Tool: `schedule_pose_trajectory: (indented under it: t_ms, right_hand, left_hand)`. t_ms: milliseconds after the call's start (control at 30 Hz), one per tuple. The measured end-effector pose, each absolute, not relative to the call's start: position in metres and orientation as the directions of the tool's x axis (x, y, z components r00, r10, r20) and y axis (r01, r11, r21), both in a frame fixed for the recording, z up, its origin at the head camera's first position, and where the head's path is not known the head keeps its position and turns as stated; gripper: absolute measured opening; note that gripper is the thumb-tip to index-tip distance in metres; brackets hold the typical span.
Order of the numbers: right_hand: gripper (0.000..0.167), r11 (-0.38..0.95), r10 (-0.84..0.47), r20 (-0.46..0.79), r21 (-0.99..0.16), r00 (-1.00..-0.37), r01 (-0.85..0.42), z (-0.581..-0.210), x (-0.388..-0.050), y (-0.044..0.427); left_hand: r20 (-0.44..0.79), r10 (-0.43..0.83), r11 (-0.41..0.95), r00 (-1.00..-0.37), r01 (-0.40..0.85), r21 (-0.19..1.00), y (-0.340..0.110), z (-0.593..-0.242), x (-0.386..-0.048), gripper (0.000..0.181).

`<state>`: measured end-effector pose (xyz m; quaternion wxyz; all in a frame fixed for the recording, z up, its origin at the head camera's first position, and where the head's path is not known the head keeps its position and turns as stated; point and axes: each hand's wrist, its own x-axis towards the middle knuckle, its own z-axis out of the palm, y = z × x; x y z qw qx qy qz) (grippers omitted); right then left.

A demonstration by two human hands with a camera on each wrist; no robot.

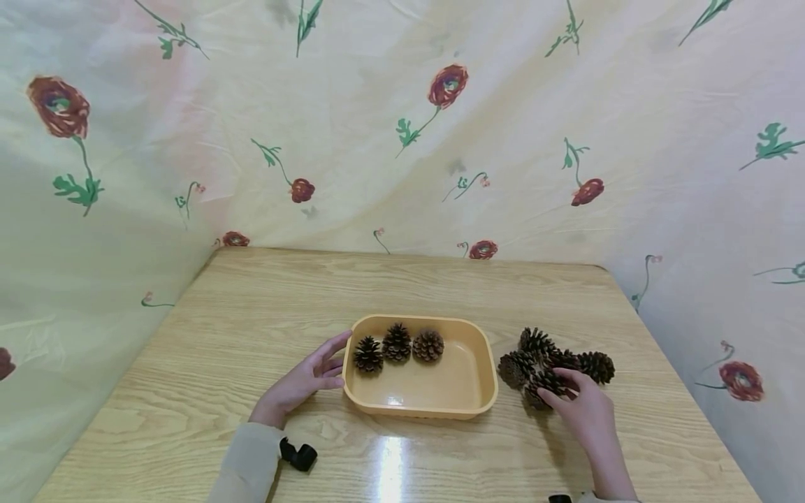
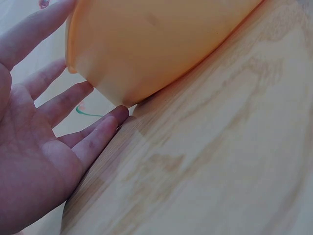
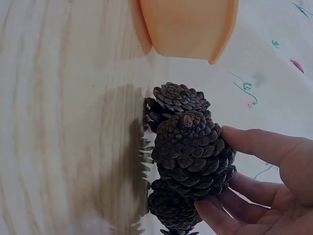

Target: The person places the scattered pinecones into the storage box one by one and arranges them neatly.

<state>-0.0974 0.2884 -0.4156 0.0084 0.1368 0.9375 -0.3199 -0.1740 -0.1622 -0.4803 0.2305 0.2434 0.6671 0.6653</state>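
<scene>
A shallow yellow-orange plastic bin (image 1: 462, 370) sits on the table with three brown pine cones in its left half, the middle one (image 1: 397, 344) standing upright. My left hand (image 1: 295, 384) is at the bin's left end, fingers extended and fingertips against its wall and rim. To the right of the bin lies a cluster of several pine cones (image 1: 534, 342). My right hand (image 1: 588, 412) pinches the nearest pine cone (image 3: 193, 152) between thumb and fingers. Other cones show behind and below it in the right wrist view.
All this stands on a light wood-grain table (image 1: 302, 279). Flower-printed cloth (image 1: 352, 119) hangs behind the table and along both sides. A black strap mount (image 1: 298, 454) is on the left wrist.
</scene>
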Motion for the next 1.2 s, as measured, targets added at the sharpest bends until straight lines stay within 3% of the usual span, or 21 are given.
schedule_pose_trajectory:
  t_ms: [300, 633, 867, 1200]
  right_hand:
    - [0.065, 0.733, 0.255, -0.127, -0.621, -0.958, 0.278, -0.406, -0.097, 0.288]
    - [0.057, 0.752, 0.248, 0.046, -0.639, -0.968, 0.162, -0.395, -0.102, 0.269]
    - [0.058, 0.702, 0.213, 0.023, -0.699, -0.977, 0.136, -0.384, -0.107, 0.253]
    - [0.051, 0.691, 0.139, 0.128, -0.723, -0.982, 0.004, -0.386, -0.116, 0.232]
  left_hand:
    - [0.010, 0.629, -0.007, -0.778, 0.008, 1.000, -0.163, -0.481, -0.174, 0.081]
    - [0.006, 0.629, -0.003, -0.777, 0.006, 1.000, -0.163, -0.481, -0.174, 0.082]
    - [0.005, 0.628, -0.003, -0.778, 0.004, 1.000, -0.162, -0.481, -0.173, 0.081]
    - [0.006, 0.626, 0.001, -0.780, 0.008, 1.000, -0.163, -0.482, -0.174, 0.081]
